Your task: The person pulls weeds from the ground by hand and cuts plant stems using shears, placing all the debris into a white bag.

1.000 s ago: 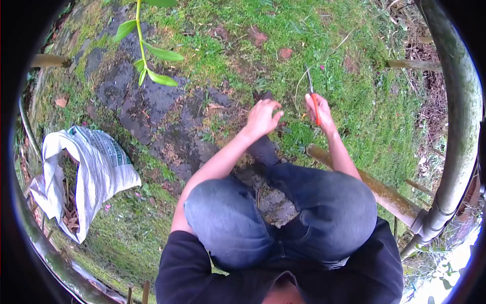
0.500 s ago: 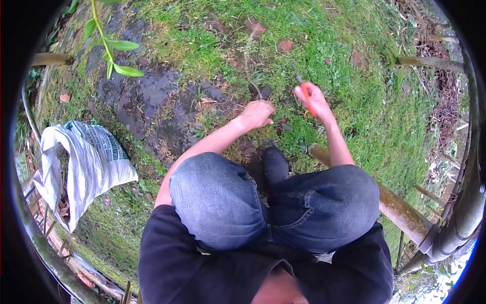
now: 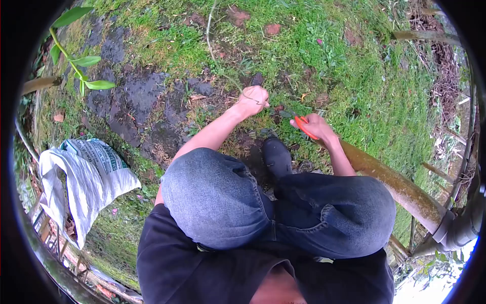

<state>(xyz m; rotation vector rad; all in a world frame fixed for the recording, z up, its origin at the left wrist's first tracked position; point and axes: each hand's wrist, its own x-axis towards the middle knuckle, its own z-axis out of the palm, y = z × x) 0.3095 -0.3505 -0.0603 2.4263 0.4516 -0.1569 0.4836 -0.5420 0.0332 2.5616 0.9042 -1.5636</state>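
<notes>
My left hand (image 3: 254,100) is closed around the near end of a thin, curved plant stem (image 3: 208,38). The stem runs from the fist up over the grass toward the top of the view. Just to the right, my right hand (image 3: 320,126) grips orange-handled scissors (image 3: 307,129). Their dark blade end points left, toward my left hand, low over the ground, and its exact shape is hard to make out. Both hands are in front of my bent knees, above a patch of grass and dark soil.
A white woven sack (image 3: 93,175) with printed text lies at the left. A bamboo pole (image 3: 395,185) runs out to the right beside my leg. My dark boot (image 3: 277,157) rests below the hands. A leafy sprig (image 3: 76,66) hangs at upper left, and reddish stones (image 3: 273,29) dot the grass.
My right hand has come down with the scissors, whose blade swung from pointing up to pointing left. My left hand has shifted slightly up and left with the stem. The view has shifted a little.
</notes>
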